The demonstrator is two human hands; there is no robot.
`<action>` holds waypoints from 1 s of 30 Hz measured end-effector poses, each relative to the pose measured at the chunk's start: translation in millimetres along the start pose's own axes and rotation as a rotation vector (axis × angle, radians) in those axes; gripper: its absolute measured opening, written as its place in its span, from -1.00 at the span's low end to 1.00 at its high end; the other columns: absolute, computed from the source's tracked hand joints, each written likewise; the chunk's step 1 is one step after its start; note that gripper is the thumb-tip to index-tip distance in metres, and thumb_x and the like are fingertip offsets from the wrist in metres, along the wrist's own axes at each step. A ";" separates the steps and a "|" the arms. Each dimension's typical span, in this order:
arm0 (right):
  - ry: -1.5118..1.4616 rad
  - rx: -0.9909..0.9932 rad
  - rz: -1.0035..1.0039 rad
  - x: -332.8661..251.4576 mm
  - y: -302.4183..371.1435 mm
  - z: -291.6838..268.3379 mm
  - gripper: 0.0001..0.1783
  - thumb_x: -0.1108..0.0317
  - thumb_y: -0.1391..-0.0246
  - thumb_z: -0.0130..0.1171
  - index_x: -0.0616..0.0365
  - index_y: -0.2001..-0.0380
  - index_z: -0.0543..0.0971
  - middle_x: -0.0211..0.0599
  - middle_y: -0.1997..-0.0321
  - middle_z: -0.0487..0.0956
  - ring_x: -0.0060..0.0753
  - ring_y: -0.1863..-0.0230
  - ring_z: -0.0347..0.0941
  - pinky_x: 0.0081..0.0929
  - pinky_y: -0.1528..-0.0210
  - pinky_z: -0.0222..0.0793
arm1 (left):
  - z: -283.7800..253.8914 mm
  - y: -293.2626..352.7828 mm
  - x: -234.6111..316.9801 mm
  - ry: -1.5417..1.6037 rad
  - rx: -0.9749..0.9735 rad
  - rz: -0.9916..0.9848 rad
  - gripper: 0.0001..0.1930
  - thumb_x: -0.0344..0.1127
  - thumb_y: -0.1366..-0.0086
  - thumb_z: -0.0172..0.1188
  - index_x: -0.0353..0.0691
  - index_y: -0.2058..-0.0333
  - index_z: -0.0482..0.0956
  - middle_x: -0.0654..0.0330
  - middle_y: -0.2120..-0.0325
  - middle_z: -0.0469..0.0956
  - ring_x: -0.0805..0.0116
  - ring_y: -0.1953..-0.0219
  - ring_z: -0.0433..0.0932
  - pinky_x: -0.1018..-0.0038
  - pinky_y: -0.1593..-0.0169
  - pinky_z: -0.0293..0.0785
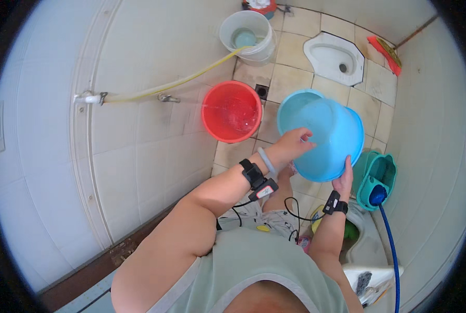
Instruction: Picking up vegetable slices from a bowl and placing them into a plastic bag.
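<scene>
My right hand (pixel 343 180) grips the rim of a light blue plastic basin (pixel 332 148), fingers partly hidden by it. The basin is tipped over, its underside showing upward, above a teal-blue basin (pixel 291 107) that it partly covers. Close to the tipped basin's side is my left hand (pixel 294 144), its fingers loosely bent and a gap between them and the thumb. Nothing shows in that hand; whether it touches the basin I cannot tell. To its left a red bucket (pixel 227 112) stands on the tiles, with water inside and a thin stream falling in from a wall tap (pixel 168 98).
A yellow hose (pixel 180 81) runs from the wall pipe to a white bucket (pixel 264 49) holding some water. A squat toilet (pixel 324 55) and a floor drain (pixel 262 92) lie ahead. At right are a green tub (pixel 392 169) and a blue hose (pixel 391 245). Cables hang by my wrists.
</scene>
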State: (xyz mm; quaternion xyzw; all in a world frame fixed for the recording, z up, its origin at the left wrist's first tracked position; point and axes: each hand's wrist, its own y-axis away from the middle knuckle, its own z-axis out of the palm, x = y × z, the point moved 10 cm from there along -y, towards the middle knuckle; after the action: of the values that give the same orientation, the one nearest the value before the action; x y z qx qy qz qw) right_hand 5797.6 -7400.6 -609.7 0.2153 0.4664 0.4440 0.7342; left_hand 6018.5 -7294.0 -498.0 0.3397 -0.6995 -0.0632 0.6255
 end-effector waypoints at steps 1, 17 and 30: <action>0.017 0.000 -0.004 0.1 6.4 1.7 -0.37 0.08 -0.24 0.02 0.28 -0.22 0.20 -0.13 -0.25 0.32 -0.17 -0.20 0.30 -0.18 -0.24 0.21 | -13.3 1.9 -7.6 -0.051 0.023 -0.010 -0.56 -0.17 -0.18 0.25 -0.36 0.06 0.48 0.03 0.23 0.55 0.27 0.17 0.55 0.39 0.08 0.48; 0.358 0.375 -0.096 14.2 61.0 -92.9 -0.49 0.33 -0.11 0.15 0.22 -0.12 0.34 -0.20 -0.05 0.46 -0.20 -0.01 0.41 -0.17 -0.02 0.35 | -402.2 180.0 -215.5 0.184 1.234 -0.294 -0.36 -0.13 -0.11 0.29 -0.41 -0.07 0.32 0.00 0.16 0.47 0.24 0.20 0.47 0.36 0.17 0.42; 0.294 0.508 -0.127 58.3 153.5 -106.0 -0.51 0.29 -0.09 0.20 0.22 -0.08 0.39 -0.22 0.00 0.51 -0.24 0.03 0.43 -0.25 -0.03 0.34 | -444.4 141.3 -179.9 -0.101 1.153 -0.071 -0.74 -0.18 0.00 0.36 -0.28 0.49 0.64 0.00 0.40 0.56 0.17 0.27 0.50 0.31 0.15 0.41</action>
State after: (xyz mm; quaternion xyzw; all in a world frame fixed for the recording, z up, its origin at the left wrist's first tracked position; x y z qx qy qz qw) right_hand 5645.5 -7282.6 -576.5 0.2959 0.6764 0.2927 0.6076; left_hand 6368.1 -6937.1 -482.0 0.6453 -0.6381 0.2910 0.3028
